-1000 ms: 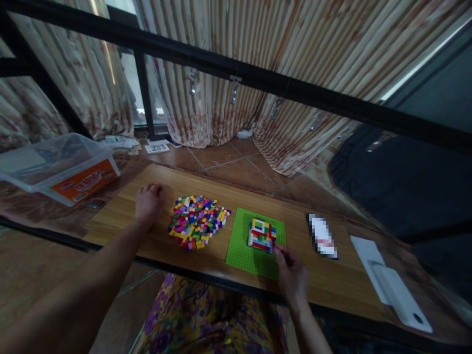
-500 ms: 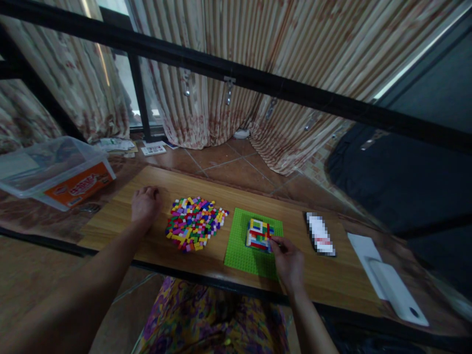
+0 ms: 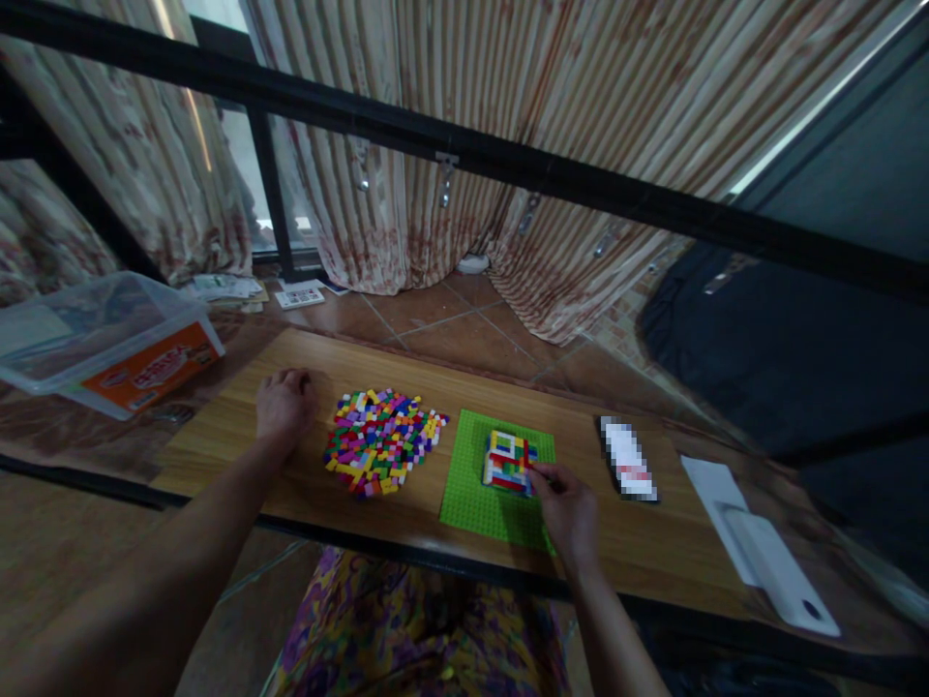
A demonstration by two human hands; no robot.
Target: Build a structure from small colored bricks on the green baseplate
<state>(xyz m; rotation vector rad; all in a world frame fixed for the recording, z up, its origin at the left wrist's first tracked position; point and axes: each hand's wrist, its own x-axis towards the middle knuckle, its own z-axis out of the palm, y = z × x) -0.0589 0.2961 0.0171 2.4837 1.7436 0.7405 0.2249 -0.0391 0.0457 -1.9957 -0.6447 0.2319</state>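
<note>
On a green studded baseplate (image 3: 464, 494) stands a small structure of building bricks (image 3: 506, 463), in red, white, yellow and blue. My right hand (image 3: 570, 508) is at its right side, thumb and forefinger pinched together against the structure's edge. Whatever lies between those fingertips is too small to make out. To the left of the plate spreads a pile of loose bricks (image 3: 384, 440) in many colours. My left hand (image 3: 283, 407) rests on the wooden tabletop (image 3: 348, 358), left of the pile, its fingers curled in and partly hidden from view.
A phone (image 3: 628, 460) with a blurred screen lies right of the baseplate. Farther right are a white sheet (image 3: 715, 494) and a white flat object (image 3: 780, 571). A clear plastic bin (image 3: 123, 329) with an orange label stands at the left. A black metal bar (image 3: 494, 145) crosses above the table.
Both hands keep nearly the same places, the right one still pinching at the structure's right edge. The whole view has shifted slightly.
</note>
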